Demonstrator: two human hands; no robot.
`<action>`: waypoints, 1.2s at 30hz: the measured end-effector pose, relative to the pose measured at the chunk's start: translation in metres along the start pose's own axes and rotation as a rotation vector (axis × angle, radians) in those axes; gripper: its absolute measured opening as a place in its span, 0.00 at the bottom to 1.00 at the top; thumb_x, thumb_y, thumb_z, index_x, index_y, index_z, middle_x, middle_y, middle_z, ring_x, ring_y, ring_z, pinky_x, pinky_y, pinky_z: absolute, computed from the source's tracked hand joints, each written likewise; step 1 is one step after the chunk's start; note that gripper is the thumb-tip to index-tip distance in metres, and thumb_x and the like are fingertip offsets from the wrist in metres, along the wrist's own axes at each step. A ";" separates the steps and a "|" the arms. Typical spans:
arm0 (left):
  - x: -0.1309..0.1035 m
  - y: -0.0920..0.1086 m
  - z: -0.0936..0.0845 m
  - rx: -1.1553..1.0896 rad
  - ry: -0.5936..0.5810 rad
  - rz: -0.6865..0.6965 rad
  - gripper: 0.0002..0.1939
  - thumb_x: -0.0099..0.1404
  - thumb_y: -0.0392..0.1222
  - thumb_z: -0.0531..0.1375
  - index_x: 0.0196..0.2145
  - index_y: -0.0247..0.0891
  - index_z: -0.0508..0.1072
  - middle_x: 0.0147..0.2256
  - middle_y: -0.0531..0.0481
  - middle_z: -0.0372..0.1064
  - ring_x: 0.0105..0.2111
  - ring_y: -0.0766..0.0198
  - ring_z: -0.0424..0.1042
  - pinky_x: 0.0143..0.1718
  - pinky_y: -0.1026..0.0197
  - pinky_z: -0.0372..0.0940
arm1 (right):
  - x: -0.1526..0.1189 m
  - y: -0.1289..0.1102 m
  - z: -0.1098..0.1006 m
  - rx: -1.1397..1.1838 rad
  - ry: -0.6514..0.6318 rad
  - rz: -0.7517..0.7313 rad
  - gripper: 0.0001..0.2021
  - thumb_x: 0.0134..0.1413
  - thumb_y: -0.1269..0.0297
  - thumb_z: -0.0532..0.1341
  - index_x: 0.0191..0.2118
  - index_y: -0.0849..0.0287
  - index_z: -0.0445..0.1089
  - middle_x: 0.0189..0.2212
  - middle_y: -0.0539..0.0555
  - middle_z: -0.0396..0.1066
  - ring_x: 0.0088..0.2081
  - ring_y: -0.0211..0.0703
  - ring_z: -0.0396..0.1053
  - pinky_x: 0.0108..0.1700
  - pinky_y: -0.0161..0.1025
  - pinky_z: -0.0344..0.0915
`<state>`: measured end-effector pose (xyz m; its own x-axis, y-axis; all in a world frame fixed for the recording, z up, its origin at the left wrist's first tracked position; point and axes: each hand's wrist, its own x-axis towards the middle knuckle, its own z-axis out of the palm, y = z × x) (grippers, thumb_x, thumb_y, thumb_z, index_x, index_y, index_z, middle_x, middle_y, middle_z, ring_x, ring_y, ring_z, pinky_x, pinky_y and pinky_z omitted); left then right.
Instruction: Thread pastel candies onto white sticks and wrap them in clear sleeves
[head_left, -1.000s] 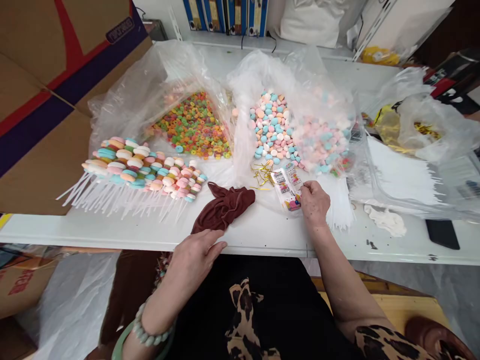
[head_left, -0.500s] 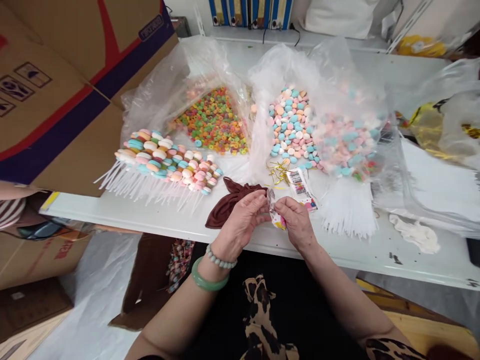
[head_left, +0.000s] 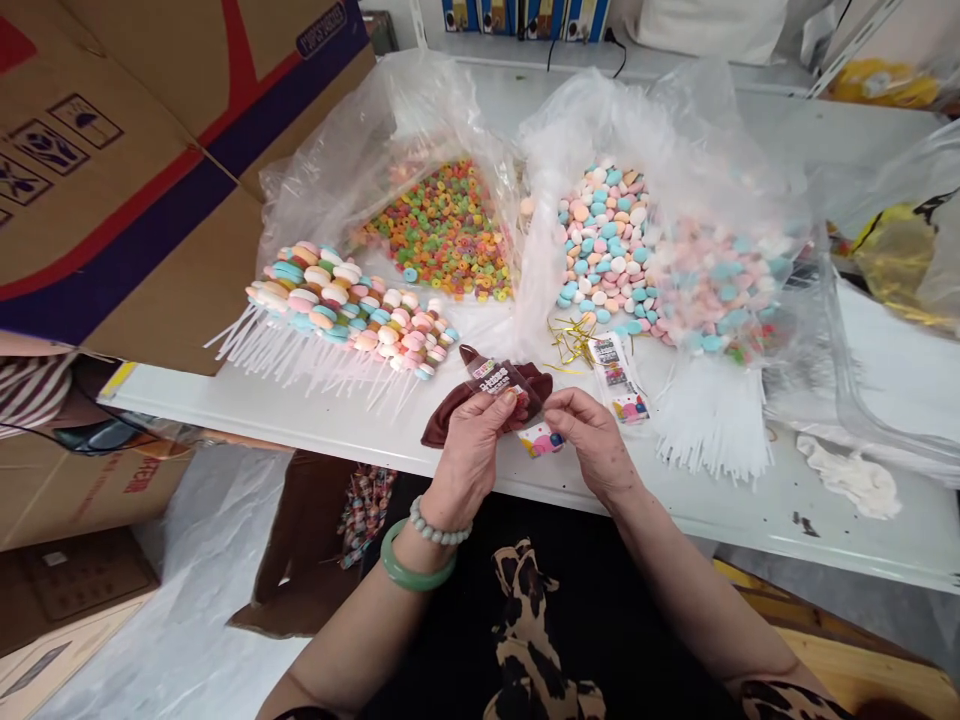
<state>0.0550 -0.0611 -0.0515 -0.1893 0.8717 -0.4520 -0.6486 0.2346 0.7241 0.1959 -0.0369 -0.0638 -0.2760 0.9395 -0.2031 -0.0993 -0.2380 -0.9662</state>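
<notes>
Between my hands is a small printed plastic bag [head_left: 495, 378], clear on top with white lettering and a white, pink and yellow lower end. My left hand [head_left: 476, 430] pinches it between thumb and fingers. At its right edge, my right hand [head_left: 592, 435] has thumb and forefinger pressed together on the film. Behind the bag lies a dark brown cloth [head_left: 446, 410], partly covered. Just right of my fingers rests a stack of the same bags [head_left: 615, 370], with gold twist ties [head_left: 570, 340] beside it.
Candy skewers on white sticks [head_left: 337, 290] lie piled at left. Behind are open plastic bags of ring candies [head_left: 442, 230] and pastel candies [head_left: 607, 240]. White sticks [head_left: 712, 420] lie at right. A large carton [head_left: 150, 200] stands left; a box of wrapped candies [head_left: 300, 540] is below the table.
The printed bag was bunched edge-on between my fingers; now its lettered face is spread toward me. My view has shifted slightly, so the table's contents appear a little farther right.
</notes>
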 end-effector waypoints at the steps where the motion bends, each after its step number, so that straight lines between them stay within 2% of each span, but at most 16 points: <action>1: 0.001 0.000 0.001 -0.011 0.023 0.039 0.14 0.45 0.43 0.74 0.26 0.32 0.78 0.27 0.49 0.74 0.27 0.68 0.69 0.33 0.64 0.64 | 0.001 0.002 0.005 0.043 -0.020 0.010 0.11 0.43 0.58 0.69 0.31 0.56 0.69 0.23 0.45 0.65 0.24 0.34 0.62 0.26 0.32 0.62; 3: 0.002 0.000 0.004 -0.058 0.029 0.083 0.13 0.44 0.41 0.74 0.24 0.33 0.77 0.26 0.51 0.73 0.26 0.70 0.68 0.31 0.65 0.63 | 0.002 0.005 0.015 0.073 -0.029 0.009 0.11 0.41 0.61 0.70 0.29 0.56 0.68 0.23 0.45 0.67 0.25 0.34 0.63 0.27 0.33 0.62; 7: 0.006 0.004 0.000 -0.108 0.043 0.064 0.13 0.46 0.42 0.73 0.24 0.33 0.74 0.24 0.53 0.71 0.24 0.71 0.67 0.29 0.66 0.63 | 0.004 0.007 0.023 -0.020 0.028 0.036 0.11 0.47 0.58 0.66 0.24 0.58 0.67 0.17 0.45 0.63 0.20 0.33 0.58 0.23 0.32 0.58; 11: 0.011 0.010 -0.012 -0.044 0.025 0.003 0.16 0.49 0.47 0.72 0.29 0.33 0.75 0.26 0.51 0.73 0.22 0.69 0.68 0.26 0.64 0.63 | 0.008 0.002 0.013 -0.120 -0.111 0.149 0.13 0.48 0.52 0.64 0.24 0.57 0.68 0.16 0.44 0.60 0.18 0.34 0.56 0.19 0.32 0.55; 13: 0.011 0.011 -0.014 -0.032 0.044 0.023 0.16 0.49 0.46 0.72 0.29 0.32 0.76 0.27 0.50 0.73 0.23 0.69 0.68 0.26 0.64 0.63 | 0.010 -0.001 0.010 -0.183 -0.161 0.102 0.13 0.51 0.52 0.63 0.26 0.57 0.69 0.19 0.46 0.64 0.22 0.35 0.60 0.23 0.33 0.59; 16: 0.009 0.010 -0.009 -0.070 0.090 0.102 0.13 0.48 0.42 0.72 0.28 0.33 0.76 0.27 0.51 0.73 0.24 0.70 0.68 0.28 0.65 0.63 | 0.014 -0.004 0.016 -0.244 -0.148 -0.002 0.09 0.50 0.56 0.64 0.30 0.56 0.72 0.26 0.48 0.69 0.29 0.37 0.64 0.30 0.34 0.62; 18: 0.009 0.008 -0.003 -0.117 0.086 0.134 0.12 0.48 0.41 0.72 0.27 0.34 0.75 0.27 0.53 0.72 0.25 0.71 0.68 0.30 0.66 0.63 | 0.015 -0.006 0.025 -0.181 -0.109 0.016 0.10 0.45 0.57 0.66 0.27 0.57 0.69 0.24 0.46 0.67 0.26 0.36 0.62 0.28 0.33 0.60; 21: 0.010 0.010 0.000 -0.207 0.059 0.112 0.11 0.51 0.42 0.71 0.29 0.34 0.75 0.29 0.52 0.73 0.28 0.69 0.70 0.32 0.66 0.65 | 0.016 -0.007 0.037 -0.052 -0.051 0.087 0.15 0.41 0.57 0.68 0.21 0.57 0.62 0.17 0.44 0.61 0.20 0.32 0.55 0.22 0.32 0.53; 24: 0.013 0.015 -0.008 -0.260 0.071 0.082 0.14 0.54 0.45 0.69 0.36 0.37 0.76 0.34 0.51 0.75 0.31 0.67 0.72 0.33 0.65 0.67 | 0.017 -0.009 0.041 -0.055 -0.057 0.154 0.17 0.41 0.54 0.69 0.19 0.58 0.63 0.14 0.44 0.60 0.17 0.32 0.52 0.20 0.32 0.49; 26: 0.012 0.019 -0.015 -0.203 0.059 0.022 0.17 0.55 0.51 0.68 0.37 0.37 0.76 0.33 0.49 0.75 0.29 0.66 0.72 0.30 0.64 0.67 | 0.018 -0.009 0.041 -0.035 -0.057 0.183 0.18 0.41 0.52 0.69 0.18 0.58 0.63 0.13 0.44 0.59 0.17 0.32 0.52 0.19 0.32 0.48; 28: 0.010 0.022 -0.020 -0.066 0.014 -0.076 0.21 0.52 0.55 0.69 0.34 0.35 0.76 0.29 0.49 0.74 0.24 0.66 0.70 0.25 0.64 0.65 | 0.020 -0.008 0.039 0.008 -0.071 0.194 0.19 0.41 0.50 0.68 0.18 0.58 0.63 0.13 0.45 0.60 0.16 0.32 0.52 0.18 0.33 0.48; 30: 0.007 0.023 -0.023 0.058 -0.018 -0.137 0.21 0.46 0.53 0.73 0.30 0.33 0.76 0.26 0.49 0.72 0.21 0.68 0.67 0.23 0.64 0.63 | 0.021 -0.007 0.037 0.002 -0.102 0.178 0.19 0.43 0.49 0.67 0.19 0.58 0.65 0.14 0.46 0.61 0.17 0.32 0.53 0.19 0.34 0.50; 33: 0.007 0.020 -0.022 0.097 0.020 -0.122 0.20 0.39 0.46 0.76 0.24 0.31 0.74 0.22 0.51 0.69 0.18 0.72 0.63 0.21 0.66 0.60 | 0.022 -0.005 0.035 -0.100 -0.116 0.106 0.18 0.46 0.49 0.66 0.20 0.58 0.66 0.17 0.46 0.61 0.20 0.33 0.55 0.22 0.34 0.53; 36: 0.009 0.017 -0.021 0.037 0.106 -0.048 0.19 0.40 0.44 0.75 0.20 0.33 0.70 0.17 0.55 0.64 0.17 0.74 0.59 0.20 0.67 0.56 | 0.022 -0.003 0.035 -0.132 -0.121 0.055 0.14 0.46 0.52 0.67 0.24 0.57 0.68 0.19 0.46 0.63 0.23 0.35 0.59 0.25 0.34 0.57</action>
<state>0.0272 -0.0587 -0.0542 -0.2365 0.8093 -0.5377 -0.6314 0.2926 0.7181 0.1572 -0.0240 -0.0595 -0.3909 0.8877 -0.2432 0.0435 -0.2461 -0.9683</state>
